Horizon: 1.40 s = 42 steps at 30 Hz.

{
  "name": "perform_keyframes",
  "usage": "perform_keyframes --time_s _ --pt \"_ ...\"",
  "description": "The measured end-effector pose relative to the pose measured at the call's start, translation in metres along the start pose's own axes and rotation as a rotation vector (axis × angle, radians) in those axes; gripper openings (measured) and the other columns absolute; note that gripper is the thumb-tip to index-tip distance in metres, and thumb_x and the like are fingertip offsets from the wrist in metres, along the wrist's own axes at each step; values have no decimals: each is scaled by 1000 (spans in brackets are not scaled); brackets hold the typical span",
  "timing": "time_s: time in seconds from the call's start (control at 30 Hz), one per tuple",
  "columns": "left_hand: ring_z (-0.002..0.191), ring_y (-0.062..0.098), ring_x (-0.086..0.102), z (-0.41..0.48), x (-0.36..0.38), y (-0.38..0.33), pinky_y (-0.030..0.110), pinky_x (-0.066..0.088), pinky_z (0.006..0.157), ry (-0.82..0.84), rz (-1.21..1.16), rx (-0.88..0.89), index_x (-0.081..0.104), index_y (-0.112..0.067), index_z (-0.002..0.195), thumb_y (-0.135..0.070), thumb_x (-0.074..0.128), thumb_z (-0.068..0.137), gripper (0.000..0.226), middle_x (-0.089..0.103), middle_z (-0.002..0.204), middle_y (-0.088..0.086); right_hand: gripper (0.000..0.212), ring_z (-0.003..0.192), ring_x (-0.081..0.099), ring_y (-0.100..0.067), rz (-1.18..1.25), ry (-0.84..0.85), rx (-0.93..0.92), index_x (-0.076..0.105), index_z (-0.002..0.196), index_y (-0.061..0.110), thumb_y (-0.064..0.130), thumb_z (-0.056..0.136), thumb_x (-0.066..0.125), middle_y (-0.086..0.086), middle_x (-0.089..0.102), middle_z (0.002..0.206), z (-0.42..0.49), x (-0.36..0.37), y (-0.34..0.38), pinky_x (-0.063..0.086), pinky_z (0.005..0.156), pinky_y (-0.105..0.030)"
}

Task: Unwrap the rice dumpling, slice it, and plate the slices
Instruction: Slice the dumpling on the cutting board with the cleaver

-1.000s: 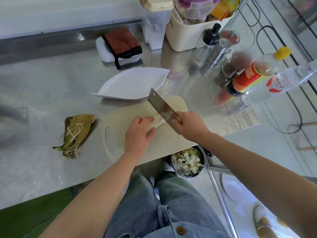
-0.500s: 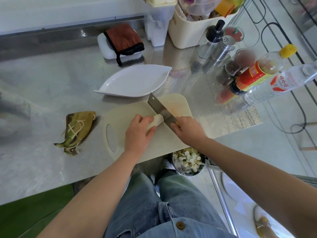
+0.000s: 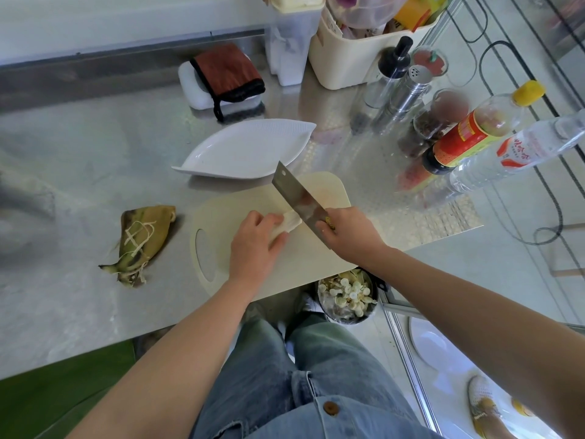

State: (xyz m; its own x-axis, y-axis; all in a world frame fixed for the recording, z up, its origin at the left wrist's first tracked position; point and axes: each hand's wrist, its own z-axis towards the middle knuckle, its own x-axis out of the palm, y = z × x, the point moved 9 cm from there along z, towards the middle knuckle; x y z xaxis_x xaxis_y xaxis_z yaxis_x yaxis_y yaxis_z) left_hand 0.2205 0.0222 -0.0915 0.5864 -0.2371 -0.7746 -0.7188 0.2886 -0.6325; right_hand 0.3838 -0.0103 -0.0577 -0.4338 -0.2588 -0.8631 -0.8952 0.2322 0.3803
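A white peeled rice dumpling (image 3: pixel 288 224) lies on the cream cutting board (image 3: pixel 316 264). My left hand (image 3: pixel 253 245) covers most of it and holds it down, fingers curled over it. My right hand (image 3: pixel 349 231) grips the handle of a steel cleaver (image 3: pixel 296 199); the blade stands against the dumpling's exposed right end. A white leaf-shaped plate (image 3: pixel 247 150) sits just behind the board with nothing on it. The discarded leaf wrapper with its string (image 3: pixel 139 240) lies to the left on the steel counter.
Sauce and water bottles (image 3: pixel 481 134), shakers (image 3: pixel 402 90) and a cream bin (image 3: pixel 357 55) crowd the back right. A red-brown cloth on a white box (image 3: pixel 221 77) sits at the back. A bin of scraps (image 3: pixel 346 294) stands below the counter's front edge.
The cleaver came down from a raised tilt onto the dumpling's right end, and the right hand dropped with it. My left hand stayed on the dumpling.
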Motion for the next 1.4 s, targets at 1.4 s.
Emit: perform_keyframes --time_s 1.4 --pt "83 19 51 1 -3 -1 26 39 69 28 28 -35 65 -19 112 -26 67 87 26 49 92 0 26 61 51 -27 44 -83 0 59 81 10 28 94 46 -3 50 64 2 -5 -3 37 54 -31"
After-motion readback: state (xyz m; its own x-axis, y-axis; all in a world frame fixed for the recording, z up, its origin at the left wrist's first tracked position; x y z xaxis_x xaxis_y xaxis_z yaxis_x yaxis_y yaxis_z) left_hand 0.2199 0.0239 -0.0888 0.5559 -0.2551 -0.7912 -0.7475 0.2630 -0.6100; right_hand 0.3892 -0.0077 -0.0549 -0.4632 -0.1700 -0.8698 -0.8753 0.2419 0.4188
